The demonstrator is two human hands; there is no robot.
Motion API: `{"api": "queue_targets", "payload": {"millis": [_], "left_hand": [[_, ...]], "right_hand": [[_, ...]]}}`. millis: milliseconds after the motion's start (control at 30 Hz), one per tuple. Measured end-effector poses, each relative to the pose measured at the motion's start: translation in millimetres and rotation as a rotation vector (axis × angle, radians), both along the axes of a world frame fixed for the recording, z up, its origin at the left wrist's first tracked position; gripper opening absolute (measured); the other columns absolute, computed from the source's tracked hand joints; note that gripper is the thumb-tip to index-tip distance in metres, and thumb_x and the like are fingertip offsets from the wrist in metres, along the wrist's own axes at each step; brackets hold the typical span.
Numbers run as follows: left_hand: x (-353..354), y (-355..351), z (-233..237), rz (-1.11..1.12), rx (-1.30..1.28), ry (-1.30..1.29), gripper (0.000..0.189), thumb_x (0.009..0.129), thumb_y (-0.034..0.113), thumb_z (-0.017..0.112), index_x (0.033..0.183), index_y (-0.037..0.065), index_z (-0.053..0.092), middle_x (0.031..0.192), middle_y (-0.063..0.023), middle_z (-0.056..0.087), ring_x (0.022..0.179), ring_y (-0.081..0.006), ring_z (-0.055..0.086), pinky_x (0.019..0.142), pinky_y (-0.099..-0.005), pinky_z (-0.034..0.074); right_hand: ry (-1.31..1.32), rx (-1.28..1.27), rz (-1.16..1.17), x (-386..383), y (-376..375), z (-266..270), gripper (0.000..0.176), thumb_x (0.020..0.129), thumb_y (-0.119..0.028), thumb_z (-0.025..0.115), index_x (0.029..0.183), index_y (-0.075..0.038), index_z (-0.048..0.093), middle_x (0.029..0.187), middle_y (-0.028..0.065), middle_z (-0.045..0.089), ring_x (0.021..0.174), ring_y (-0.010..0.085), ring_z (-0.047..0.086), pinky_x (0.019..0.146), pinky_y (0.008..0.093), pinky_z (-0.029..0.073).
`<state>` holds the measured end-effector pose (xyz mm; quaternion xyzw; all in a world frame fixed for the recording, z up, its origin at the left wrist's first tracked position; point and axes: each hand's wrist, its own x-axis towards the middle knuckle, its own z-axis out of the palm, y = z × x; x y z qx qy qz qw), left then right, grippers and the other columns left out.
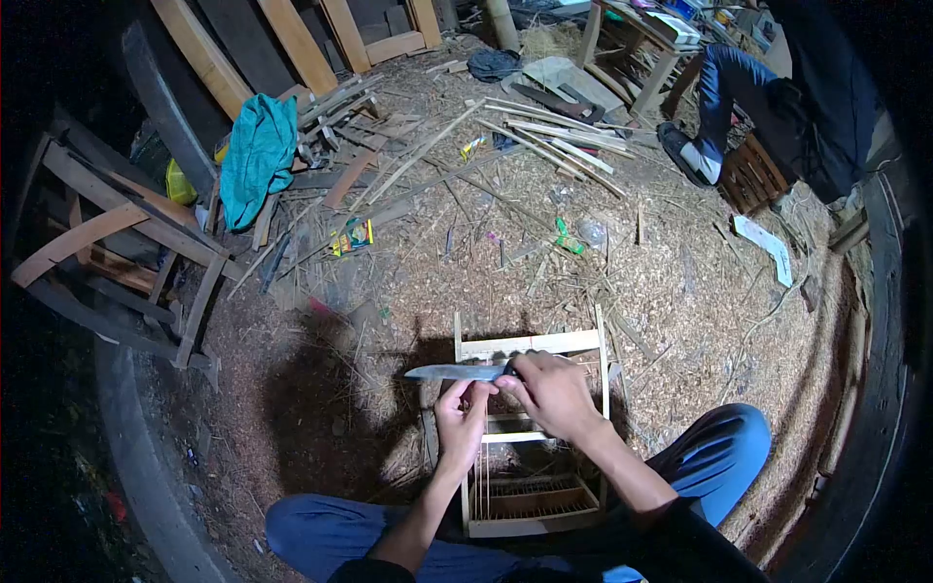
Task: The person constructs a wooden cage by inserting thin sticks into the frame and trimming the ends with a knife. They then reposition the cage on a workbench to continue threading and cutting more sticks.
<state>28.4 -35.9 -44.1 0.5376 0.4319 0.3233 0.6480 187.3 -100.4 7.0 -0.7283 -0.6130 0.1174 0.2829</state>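
Observation:
My right hand (556,394) is closed round the dark handle of a knife (452,372), whose blade points left across the top of my left hand (460,420). The fingers of my left hand are pinched just under the blade, at the upper end of a thin stick (487,457); its tip is hidden by the fingers. Below both hands, between my legs, stands a light wooden frame (530,528) with crossbars and a row of thin sticks in its lower part. My hands cover part of its middle.
Wood shavings cover the ground. Long wooden strips (564,146) lie ahead, with a green cloth (259,155) and a wooden chair frame (126,228) at left. Another person (816,107) sits at upper right on a slatted wooden stool (753,177), near a small table (646,34).

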Motion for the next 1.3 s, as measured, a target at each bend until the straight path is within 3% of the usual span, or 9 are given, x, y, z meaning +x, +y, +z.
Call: {"api": "queue_targets", "payload": {"millis": [200,267,333,467,533,767,967,1033,1300], "left_hand": [[5.9,20.3,13.8,-0.109,0.173,0.175,0.030,0.101,0.014,0.067,0.129,0.004,0.069,0.085,0.0013,0.070,0.064,-0.0045,0.054,0.058,-0.0210,0.041],[12.1,26.2,16.0,-0.086,0.156,0.128,0.020,0.099,0.013,0.070,0.117,0.005,0.075,0.085,-0.0042,0.072,0.072,-0.0070,0.064,0.061,-0.0226,0.044],[13.4,37.3,11.4,-0.083,0.934,0.287,0.020,0.100,0.014,0.069,0.116,0.004,0.075,0.081,0.0005,0.070,0.062,-0.0041,0.048,0.058,-0.0208,0.038],[11.2,35.2,10.3,-0.055,0.620,0.238,0.015,0.100,0.013,0.069,0.106,0.001,0.075,0.082,0.0000,0.070,0.063,-0.0043,0.046,0.059,-0.0210,0.038],[10.2,33.8,7.1,-0.036,0.215,0.119,0.014,0.101,0.012,0.068,0.102,-0.001,0.073,0.085,-0.0016,0.071,0.069,-0.0052,0.054,0.066,-0.0215,0.042],[14.7,36.4,5.8,-0.031,0.237,0.080,0.014,0.102,0.013,0.066,0.104,0.000,0.069,0.088,-0.0041,0.074,0.082,-0.0062,0.064,0.074,-0.0223,0.048],[12.9,29.2,11.5,-0.097,0.391,0.248,0.013,0.094,0.011,0.073,0.104,0.002,0.073,0.089,-0.0056,0.076,0.079,-0.0075,0.064,0.075,-0.0249,0.047],[11.9,24.6,24.3,-0.072,0.696,0.494,0.018,0.085,0.015,0.080,0.102,0.010,0.077,0.080,-0.0023,0.072,0.072,-0.0148,0.059,0.081,-0.0336,0.042],[8.2,22.7,12.0,-0.082,0.867,0.613,0.018,0.083,0.017,0.080,0.101,0.015,0.078,0.073,0.0011,0.069,0.078,-0.0186,0.057,0.085,-0.0375,0.036]], "right_hand": [[0.039,-0.081,-0.228,17.4,0.5,-9.1,0.040,0.103,-0.041,0.058,0.095,-0.002,0.060,0.077,0.0216,0.066,0.070,0.0415,0.067,0.063,0.0509,0.051],[0.038,-0.081,-0.259,18.2,-1.3,-6.9,0.038,0.103,-0.039,0.059,0.097,-0.002,0.061,0.078,0.0215,0.065,0.072,0.0415,0.066,0.064,0.0509,0.051],[0.037,-0.080,-0.316,18.9,-2.9,-5.0,0.036,0.102,-0.037,0.061,0.102,-0.001,0.063,0.079,0.0214,0.064,0.075,0.0416,0.065,0.066,0.0508,0.051],[-0.035,0.021,-0.330,16.8,-5.4,-5.2,0.030,0.100,-0.028,0.066,0.104,0.001,0.063,0.089,0.0225,0.062,0.084,0.0403,0.062,0.069,0.0498,0.051],[-0.026,0.016,-0.336,13.8,-6.6,-6.9,0.024,0.097,-0.019,0.068,0.110,0.001,0.064,0.094,0.0221,0.060,0.088,0.0419,0.061,0.074,0.0510,0.050],[-0.073,-0.025,-0.269,0.3,-20.5,-10.6,0.044,0.098,-0.011,0.064,0.136,0.002,0.048,0.091,0.0253,0.063,0.085,0.0426,0.062,0.073,0.0517,0.050],[0.004,-0.146,-0.242,-9.2,-32.4,2.6,0.055,0.093,-0.016,0.070,0.138,0.000,0.042,0.070,0.0179,0.065,0.060,0.0385,0.066,0.055,0.0488,0.052],[-0.026,-0.188,-0.224,-11.2,-35.8,3.5,0.056,0.092,-0.017,0.070,0.138,-0.001,0.042,0.068,0.0170,0.065,0.058,0.0376,0.066,0.054,0.0483,0.052],[-0.154,-0.244,-0.207,-12.2,-38.4,-3.5,0.054,0.088,-0.023,0.073,0.131,-0.002,0.047,0.064,0.0135,0.066,0.057,0.0333,0.068,0.052,0.0461,0.053]]}}
